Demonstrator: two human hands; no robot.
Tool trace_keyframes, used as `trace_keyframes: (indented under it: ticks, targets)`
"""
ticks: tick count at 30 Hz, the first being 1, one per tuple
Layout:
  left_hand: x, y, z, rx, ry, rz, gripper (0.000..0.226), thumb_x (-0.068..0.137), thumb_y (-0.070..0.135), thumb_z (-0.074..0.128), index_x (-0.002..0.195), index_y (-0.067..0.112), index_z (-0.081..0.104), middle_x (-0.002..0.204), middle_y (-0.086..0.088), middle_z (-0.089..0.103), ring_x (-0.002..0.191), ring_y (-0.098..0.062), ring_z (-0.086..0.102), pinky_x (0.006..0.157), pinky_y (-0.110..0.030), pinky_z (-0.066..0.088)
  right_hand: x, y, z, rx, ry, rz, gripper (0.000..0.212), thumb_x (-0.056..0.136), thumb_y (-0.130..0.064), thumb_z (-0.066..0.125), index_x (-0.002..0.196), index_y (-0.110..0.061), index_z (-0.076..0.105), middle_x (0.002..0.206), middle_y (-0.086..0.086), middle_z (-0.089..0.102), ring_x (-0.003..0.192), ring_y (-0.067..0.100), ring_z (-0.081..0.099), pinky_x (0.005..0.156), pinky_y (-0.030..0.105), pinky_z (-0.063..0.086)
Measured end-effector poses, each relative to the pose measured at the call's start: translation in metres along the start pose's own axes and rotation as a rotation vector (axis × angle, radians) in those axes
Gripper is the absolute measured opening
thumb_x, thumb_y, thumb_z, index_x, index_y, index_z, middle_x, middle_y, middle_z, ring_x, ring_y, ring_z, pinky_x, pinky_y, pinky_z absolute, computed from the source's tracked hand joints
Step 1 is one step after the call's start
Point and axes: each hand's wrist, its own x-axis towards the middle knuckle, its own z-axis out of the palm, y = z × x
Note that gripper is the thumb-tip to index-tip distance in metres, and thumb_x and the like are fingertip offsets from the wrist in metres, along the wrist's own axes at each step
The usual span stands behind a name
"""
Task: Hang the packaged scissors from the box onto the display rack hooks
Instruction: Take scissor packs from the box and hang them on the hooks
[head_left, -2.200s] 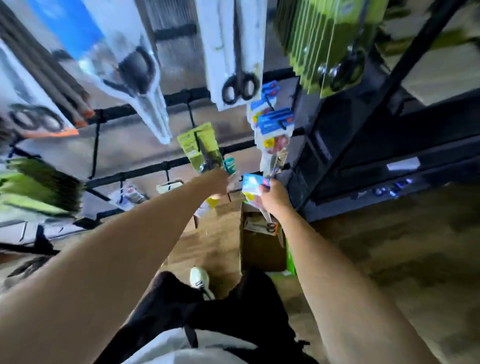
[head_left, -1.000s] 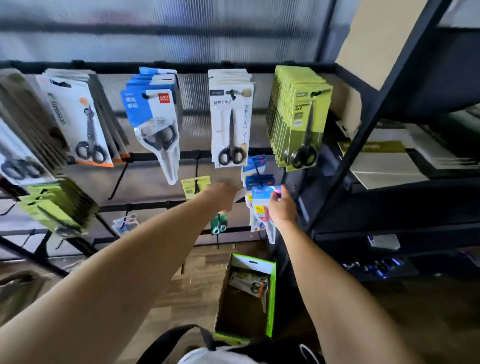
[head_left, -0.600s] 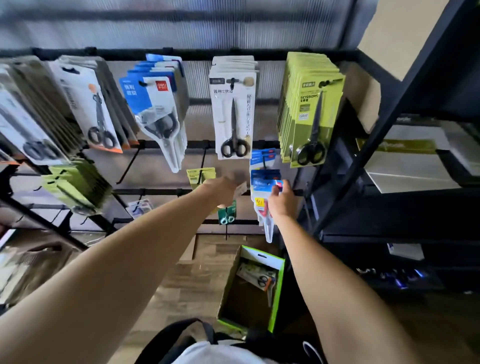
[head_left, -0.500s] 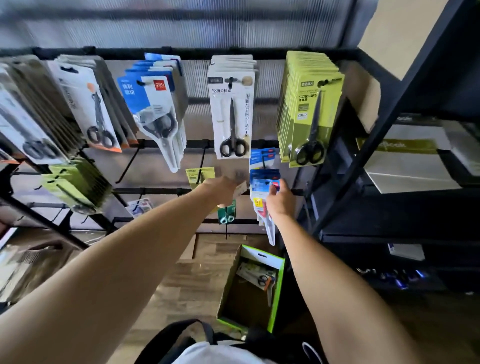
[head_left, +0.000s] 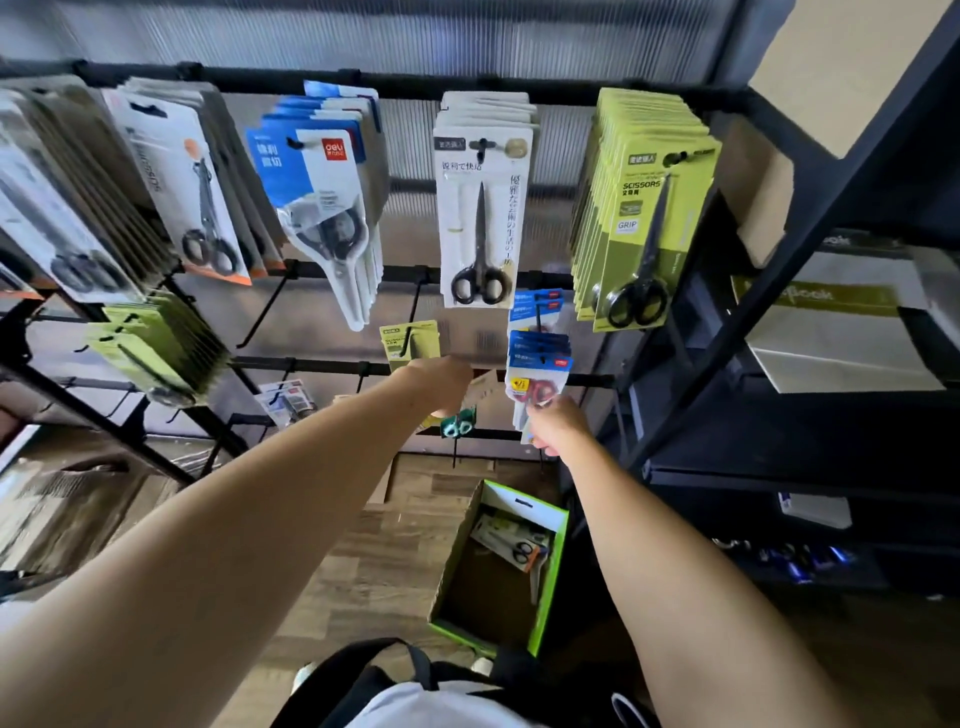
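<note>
A blue-carded pack of red-handled scissors (head_left: 537, 371) hangs at the front of a row of like packs on a rack hook (head_left: 540, 317). My right hand (head_left: 556, 428) is just below it, fingers curled on the pack's lower end. My left hand (head_left: 441, 382) grips a green-carded pack (head_left: 410, 340) hanging on the neighbouring hook, and its teal handles (head_left: 457, 427) show under my fist. On the floor below stands the green-edged box (head_left: 550, 571) with packaged scissors (head_left: 511, 540) lying inside.
The black display rack (head_left: 332, 366) carries several rows of packs: white (head_left: 480, 208), lime (head_left: 644, 218), blue (head_left: 322, 182) and grey ones. A black shelf unit (head_left: 779, 291) stands close on the right. Bare hooks (head_left: 260, 317) stick out at middle left.
My right hand lifted the blue pack from box height up to the hook, then slid from the pack's top to its lower end. My left hand kept its hold on the green pack.
</note>
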Motion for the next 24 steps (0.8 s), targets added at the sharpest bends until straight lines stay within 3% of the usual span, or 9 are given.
trace_keyframes:
  ticks: [2,4,7,10,14,17,20,24]
  targets:
    - [-0.006,-0.006,0.006,0.067,-0.025,0.050,0.031,0.093,0.008,0.051,0.124,0.013,0.054,0.121,-0.005,0.059,0.104,-0.024,0.061,0.072,-0.030,0.047,-0.008,-0.008,0.011,0.168,-0.148,0.043,0.046,0.098,-0.056,0.043,0.116,-0.014,0.050,0.085,0.010,0.069,0.070,0.027,0.069,0.067,0.037,0.058]
    - [-0.012,-0.014,0.013,0.124,0.000,0.108,0.027,0.096,0.012,0.049,0.122,0.016,0.055,0.120,-0.003,0.061,0.107,-0.024,0.062,0.073,-0.031,0.048,-0.015,-0.020,0.023,0.280,-0.299,0.092,0.062,0.096,-0.064,0.037,0.119,-0.008,0.051,0.089,0.015,0.069,0.078,0.030,0.070,0.063,0.036,0.059]
    - [-0.018,-0.027,0.024,0.223,0.058,0.170,0.025,0.093,0.010,0.050,0.117,0.017,0.057,0.115,-0.003,0.066,0.102,-0.023,0.065,0.077,-0.034,0.055,-0.018,-0.036,0.040,0.386,-0.437,0.133,0.073,0.095,-0.066,0.037,0.105,0.003,0.057,0.091,0.021,0.069,0.078,0.033,0.071,0.059,0.035,0.058]
    - [-0.030,-0.049,0.031,0.312,0.096,0.215,0.036,0.095,0.006,0.047,0.130,0.014,0.050,0.125,-0.004,0.061,0.107,-0.021,0.063,0.074,-0.029,0.047,-0.019,-0.050,0.062,0.564,-0.486,0.188,0.044,0.101,-0.034,0.048,0.107,0.008,0.057,0.089,0.022,0.069,0.072,0.033,0.071,0.058,0.036,0.058]
    - [-0.049,-0.089,0.043,0.215,0.080,0.178,0.053,0.096,0.023,0.054,0.145,0.022,0.034,0.139,-0.001,0.051,0.120,-0.019,0.054,0.097,-0.034,0.049,-0.025,-0.075,0.090,0.674,-0.538,0.177,0.022,0.097,-0.001,0.044,0.110,0.009,0.059,0.097,0.025,0.069,0.077,0.034,0.071,0.060,0.037,0.059]
    - [-0.057,-0.123,0.056,0.135,-0.014,0.124,0.063,0.090,0.036,0.065,0.145,0.024,0.036,0.136,0.000,0.053,0.122,-0.021,0.053,0.096,-0.035,0.048,-0.036,-0.094,0.112,0.563,-0.490,0.108,0.027,0.097,0.004,0.043,0.120,0.003,0.058,0.111,0.022,0.068,0.089,0.033,0.069,0.063,0.041,0.058]
    - [-0.070,-0.158,0.064,0.054,0.025,0.049,0.053,0.091,0.028,0.060,0.141,0.024,0.042,0.132,-0.003,0.055,0.118,-0.023,0.056,0.090,-0.037,0.049,-0.044,-0.106,0.133,0.363,-0.426,-0.005,0.028,0.096,0.006,0.048,0.120,-0.007,0.056,0.117,0.015,0.065,0.091,0.029,0.065,0.056,0.037,0.055]
    - [-0.090,-0.207,0.072,-0.041,0.018,-0.070,0.037,0.093,0.023,0.053,0.130,0.022,0.050,0.131,-0.002,0.056,0.116,-0.024,0.057,0.082,-0.036,0.046,-0.045,-0.117,0.161,0.266,-0.379,-0.039,0.045,0.089,0.011,0.054,0.114,-0.027,0.055,0.118,0.009,0.063,0.100,0.030,0.066,0.064,0.038,0.058]
